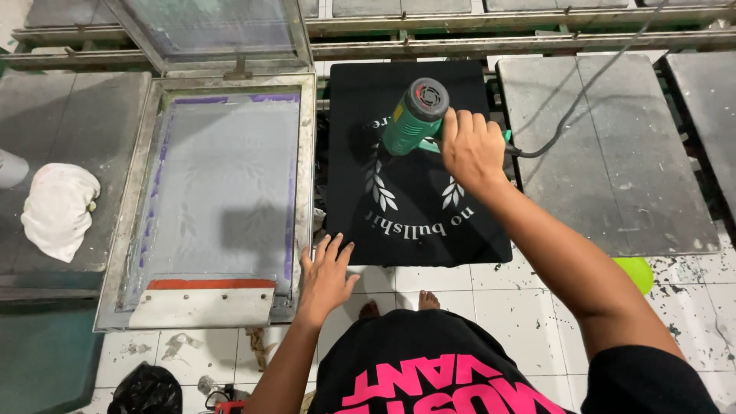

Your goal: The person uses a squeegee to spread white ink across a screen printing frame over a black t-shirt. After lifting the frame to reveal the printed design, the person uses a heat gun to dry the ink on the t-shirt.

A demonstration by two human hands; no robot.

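Note:
My right hand [469, 147] grips the handle of a green heat gun [415, 116], its barrel pointing down at a black shirt [418, 230] spread flat on a platen. The shirt carries a white circular print of lettering with leaf sprigs. My left hand [326, 277] rests open, fingers spread, on the near left corner of the shirt's platen, beside the metal-framed printing screen [222, 199]. A squeegee [205, 300] with a red blade edge lies at the near end of the screen.
A grey power cord [571, 115] runs from the heat gun across a bare grey platen [613, 153] on the right. A crumpled white rag [60, 208] lies on the left platen. Another raised screen frame [218, 31] stands behind. White tiled floor lies below, with a black bag [146, 389].

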